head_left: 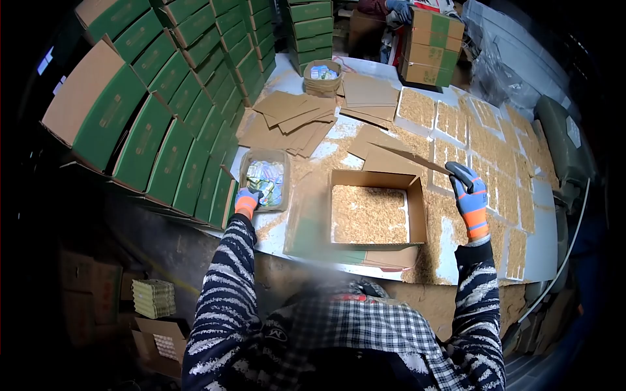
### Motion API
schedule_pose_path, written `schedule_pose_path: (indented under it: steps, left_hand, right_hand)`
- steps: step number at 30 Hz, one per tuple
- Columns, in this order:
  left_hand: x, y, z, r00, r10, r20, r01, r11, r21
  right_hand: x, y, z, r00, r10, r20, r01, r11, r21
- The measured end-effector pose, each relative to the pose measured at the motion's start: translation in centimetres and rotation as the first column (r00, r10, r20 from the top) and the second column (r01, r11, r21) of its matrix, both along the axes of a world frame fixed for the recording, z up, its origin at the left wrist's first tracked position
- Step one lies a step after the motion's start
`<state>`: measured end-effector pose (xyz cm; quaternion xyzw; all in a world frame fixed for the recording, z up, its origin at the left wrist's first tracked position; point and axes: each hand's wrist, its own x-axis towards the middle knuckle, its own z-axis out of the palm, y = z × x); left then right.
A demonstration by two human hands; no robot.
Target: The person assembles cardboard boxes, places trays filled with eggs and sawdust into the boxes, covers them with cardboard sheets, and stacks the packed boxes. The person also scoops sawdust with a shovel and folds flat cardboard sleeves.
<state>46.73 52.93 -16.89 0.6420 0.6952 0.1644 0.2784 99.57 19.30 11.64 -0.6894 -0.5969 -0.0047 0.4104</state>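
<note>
My left hand [248, 201], in a blue and orange glove, is at the near edge of a basket [284, 195] of small blue and green packets [266, 174]. Its fingers are closed at the packets; what they hold, if anything, is hidden. My right hand [465, 189], gloved alike, pinches the right end of a flat cardboard sheet [412, 156], which slants over the far right corner of an open box [418, 212]. Wood shavings [368, 215] fill that box, with white edges showing along the sides.
Green boxes [140, 143] are stacked high on the left. Cardboard sheets [293, 120] and a second basket [322, 85] lie beyond. Shavings-covered trays [489, 140] spread across the right. A person's gloved hand [399, 9] rests by taped cartons [432, 49] at the back.
</note>
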Motion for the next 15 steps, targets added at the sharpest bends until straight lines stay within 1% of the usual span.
schedule_pose_path:
  steps: [3, 4, 5, 6, 7, 9, 11, 14, 15]
  left_hand:
    - [1.2, -0.9, 1.9, 0.979, -0.035, 0.201, 0.027, 0.999, 0.044]
    - [1.7, -1.1, 3.0, 0.976, -0.009, 0.216, -0.001, 0.999, 0.045]
    - [1.8, -1.1, 2.9, 0.998, -0.019, 0.059, 0.014, 0.996, 0.086]
    - [1.6, -1.4, 2.9, 0.994, -0.024, -0.105, 0.036, 0.992, 0.121]
    - [1.3, -2.1, 2.6, 0.964, -0.02, -0.264, 0.061, 0.987, 0.147]
    - [1.1, -3.3, 2.6, 0.943, -0.112, -0.314, 0.161, 0.977, 0.136]
    - [1.7, -3.2, 2.8, 0.972, -0.066, -0.228, 0.109, 0.977, 0.184]
    - [2.6, -3.8, 3.6, 1.0, -0.011, -0.007, 0.012, 0.988, 0.156]
    - [3.2, -4.4, 4.5, 0.988, -0.048, -0.148, 0.071, 0.984, 0.16]
  right_hand:
    - [-0.1, 0.1, -0.4, 0.999, 0.034, 0.026, -0.035, 0.999, 0.033]
    - [-0.2, 0.1, -0.4, 1.0, 0.026, 0.005, -0.026, 0.998, 0.051]
    - [-0.3, 0.3, -0.3, 1.0, 0.017, -0.01, -0.016, 0.998, 0.058]
    - [-0.3, 0.5, -0.3, 1.0, 0.007, -0.029, -0.005, 0.998, 0.062]
    - [-0.4, 0.4, -0.4, 0.999, 0.0, -0.047, 0.003, 0.998, 0.06]
    - [-0.4, 0.6, -0.7, 0.998, 0.015, -0.061, -0.013, 0.999, 0.043]
    - [-0.4, 0.7, -1.2, 0.999, 0.032, -0.032, -0.031, 0.999, 0.043]
    - [-0.9, 0.7, -1.9, 0.994, 0.038, -0.102, -0.035, 0.999, 0.034]
    - [-1.0, 0.7, -2.0, 0.994, 0.035, -0.104, -0.032, 0.999, 0.025]
